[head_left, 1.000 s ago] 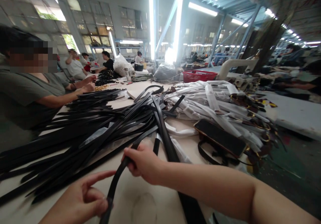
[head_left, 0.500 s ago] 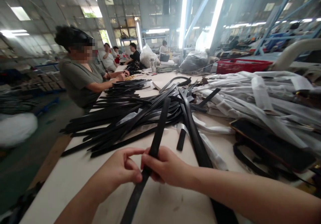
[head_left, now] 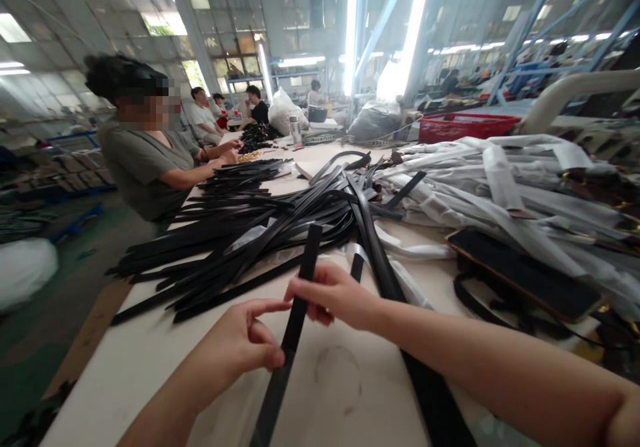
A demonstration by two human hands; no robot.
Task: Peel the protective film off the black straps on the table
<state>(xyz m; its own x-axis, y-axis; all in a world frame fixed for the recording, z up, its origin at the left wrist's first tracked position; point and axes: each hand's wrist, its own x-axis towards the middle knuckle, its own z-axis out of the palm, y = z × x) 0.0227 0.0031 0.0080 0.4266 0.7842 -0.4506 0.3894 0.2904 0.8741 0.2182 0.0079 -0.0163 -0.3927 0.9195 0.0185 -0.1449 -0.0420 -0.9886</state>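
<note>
From the head view, the left hand (head_left: 245,343) pinches a long flat black leather strap (head_left: 295,317) low down, while the right hand (head_left: 333,293) grasps the same strap higher up, holding it tilted above the pale table (head_left: 125,367). Behind it lies a heap of black straps (head_left: 240,233); to the right, white wrapped bundles (head_left: 500,187). A seated person in a grey shirt (head_left: 143,160) works on the left side.

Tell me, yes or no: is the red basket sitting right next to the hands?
No: the red basket stands at the table's far end, well beyond both hands gripping the black strap.
</note>
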